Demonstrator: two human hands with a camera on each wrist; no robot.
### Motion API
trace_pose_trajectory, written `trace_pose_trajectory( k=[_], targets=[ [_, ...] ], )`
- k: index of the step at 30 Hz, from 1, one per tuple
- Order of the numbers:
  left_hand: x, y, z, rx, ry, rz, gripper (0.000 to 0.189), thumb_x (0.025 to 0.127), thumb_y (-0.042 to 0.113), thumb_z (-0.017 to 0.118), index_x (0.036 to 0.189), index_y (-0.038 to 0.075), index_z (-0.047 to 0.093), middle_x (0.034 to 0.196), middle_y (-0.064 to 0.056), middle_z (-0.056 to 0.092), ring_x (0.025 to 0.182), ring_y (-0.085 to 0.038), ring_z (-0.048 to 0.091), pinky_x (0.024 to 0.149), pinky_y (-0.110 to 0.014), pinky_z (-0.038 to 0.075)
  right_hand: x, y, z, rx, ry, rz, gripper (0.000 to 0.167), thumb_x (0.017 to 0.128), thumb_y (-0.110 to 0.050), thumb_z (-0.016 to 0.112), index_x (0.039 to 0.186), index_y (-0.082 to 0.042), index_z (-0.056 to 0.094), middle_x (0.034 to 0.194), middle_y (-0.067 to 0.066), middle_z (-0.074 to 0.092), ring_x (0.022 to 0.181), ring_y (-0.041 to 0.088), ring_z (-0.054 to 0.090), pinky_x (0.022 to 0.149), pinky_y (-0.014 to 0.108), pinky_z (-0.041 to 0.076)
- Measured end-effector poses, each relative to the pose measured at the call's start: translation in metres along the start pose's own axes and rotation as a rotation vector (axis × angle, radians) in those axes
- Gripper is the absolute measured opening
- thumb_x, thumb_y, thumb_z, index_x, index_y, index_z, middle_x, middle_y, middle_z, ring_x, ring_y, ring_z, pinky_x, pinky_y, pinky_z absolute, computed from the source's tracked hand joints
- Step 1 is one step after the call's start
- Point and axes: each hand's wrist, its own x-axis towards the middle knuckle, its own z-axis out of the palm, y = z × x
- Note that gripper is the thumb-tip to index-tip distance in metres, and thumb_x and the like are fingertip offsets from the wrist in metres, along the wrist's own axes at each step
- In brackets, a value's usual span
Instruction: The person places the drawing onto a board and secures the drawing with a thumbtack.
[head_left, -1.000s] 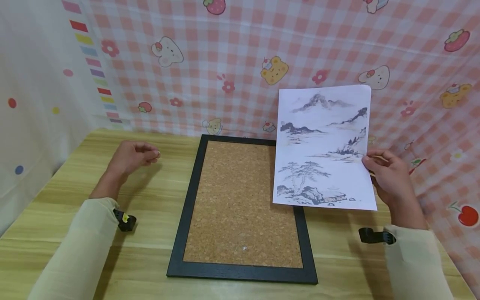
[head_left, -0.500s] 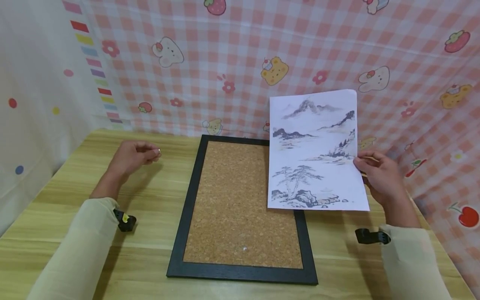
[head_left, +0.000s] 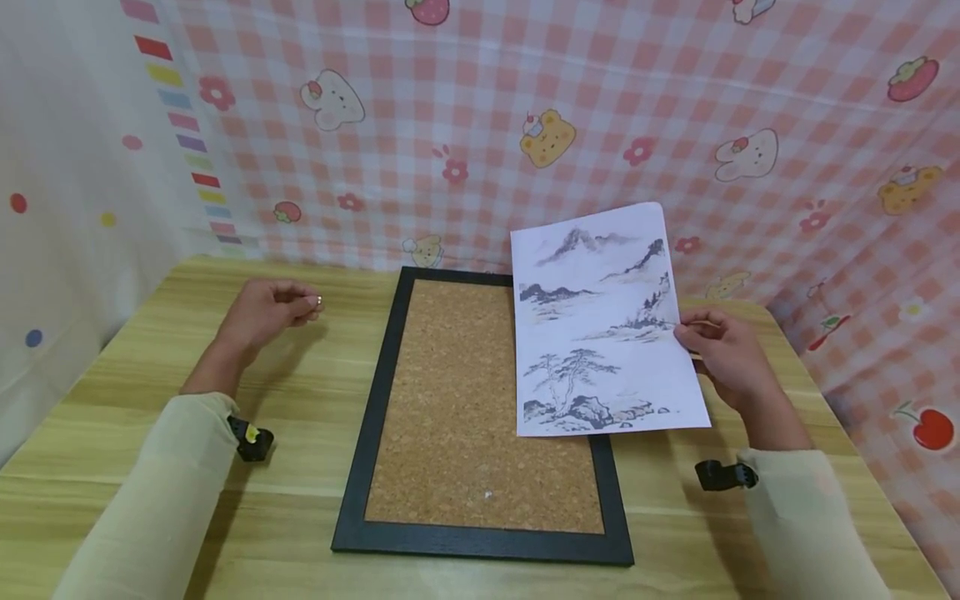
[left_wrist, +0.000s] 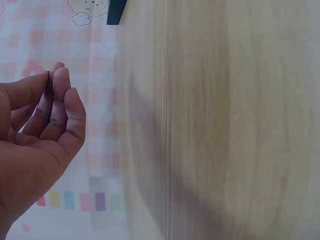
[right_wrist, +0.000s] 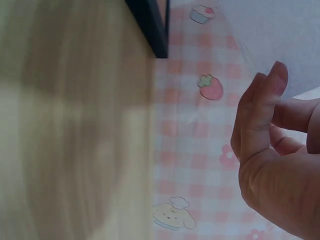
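Note:
My right hand [head_left: 723, 354] pinches the right edge of a sheet of paper [head_left: 592, 333] printed with an ink landscape of mountains and pines. Held up at a slight tilt, the sheet covers the upper right of a black-framed cork board [head_left: 442, 392] lying on the table. In the right wrist view, thumb and fingers of the hand [right_wrist: 270, 135] meet at the sheet's pale back [right_wrist: 285, 40]. Left of the board, my left hand [head_left: 268, 315] pinches a tiny shiny piece [head_left: 319, 300] between thumb and fingertips; its kind is too small to tell.
A small shiny spot [head_left: 487, 495] shows near the cork's lower edge. The wooden table [head_left: 330, 417] extends on both sides of the board. Behind it hangs a pink checked curtain [head_left: 420, 108]. Each sleeve has a black camera strap [head_left: 253, 442] at the wrist.
The right hand has carried the paper leftward and down, farther over the cork board, and the sheet has tilted. The left hand stays nearly still with its small piece.

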Motion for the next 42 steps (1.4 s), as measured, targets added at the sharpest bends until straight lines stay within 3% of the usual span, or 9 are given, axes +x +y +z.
trace_pose_trajectory(
  k=[6,12,21,29,36,42],
  targets=[
    [0.0,-0.004,-0.001,-0.104,-0.021,0.02,0.034,0.106,0.013,0.056,0.128,-0.013,0.059,0.104,-0.004,0.071,0.089,-0.002,0.067,0.086,-0.027,0.057,0.0,0.009,0.015,-0.066,-0.073,0.035,0.03,0.107,-0.013,0.052,0.127,0.009,0.048,0.105,0.01,0.055,0.084,0.012,0.061,0.07,0.029,0.058],
    [0.0,-0.006,-0.001,-0.197,-0.017,0.041,0.035,0.105,0.012,0.058,0.126,-0.015,0.058,0.098,0.004,0.072,0.09,-0.004,0.068,0.086,-0.026,0.057,0.0,0.011,0.023,-0.084,-0.09,0.028,0.032,0.107,-0.011,0.051,0.129,0.012,0.048,0.11,0.018,0.055,0.086,0.014,0.062,0.073,0.03,0.059],
    [0.0,-0.004,-0.001,-0.238,-0.021,0.04,0.032,0.104,0.012,0.06,0.125,-0.012,0.059,0.095,0.008,0.072,0.09,-0.005,0.069,0.086,-0.026,0.057,-0.002,0.009,0.025,-0.107,-0.12,0.053,0.03,0.107,-0.01,0.05,0.129,0.01,0.048,0.114,0.023,0.055,0.089,0.02,0.062,0.074,0.034,0.06],
    [0.0,-0.003,-0.001,-0.293,-0.038,0.038,0.02,0.102,0.016,0.065,0.115,0.002,0.07,0.097,0.006,0.074,0.093,-0.007,0.07,0.086,-0.027,0.058,-0.003,0.015,0.027,-0.088,-0.164,0.051,0.027,0.106,-0.008,0.051,0.126,0.011,0.049,0.11,0.02,0.059,0.086,0.018,0.062,0.069,0.033,0.058],
    [0.0,-0.002,-0.001,-0.294,-0.037,0.043,0.012,0.102,0.013,0.064,0.108,0.011,0.074,0.097,0.007,0.073,0.094,-0.008,0.07,0.087,-0.028,0.057,-0.003,0.018,0.029,-0.064,-0.206,0.057,0.025,0.105,-0.007,0.053,0.122,0.012,0.05,0.103,0.012,0.063,0.085,0.016,0.065,0.068,0.034,0.058],
    [0.001,-0.002,0.001,-0.279,-0.031,0.061,0.012,0.102,0.013,0.063,0.105,0.013,0.075,0.095,0.009,0.072,0.092,-0.007,0.069,0.086,-0.027,0.058,-0.003,0.019,0.031,-0.072,-0.22,0.058,0.025,0.105,-0.008,0.054,0.121,0.011,0.051,0.107,0.017,0.063,0.088,0.017,0.065,0.067,0.035,0.057]
  ],
)
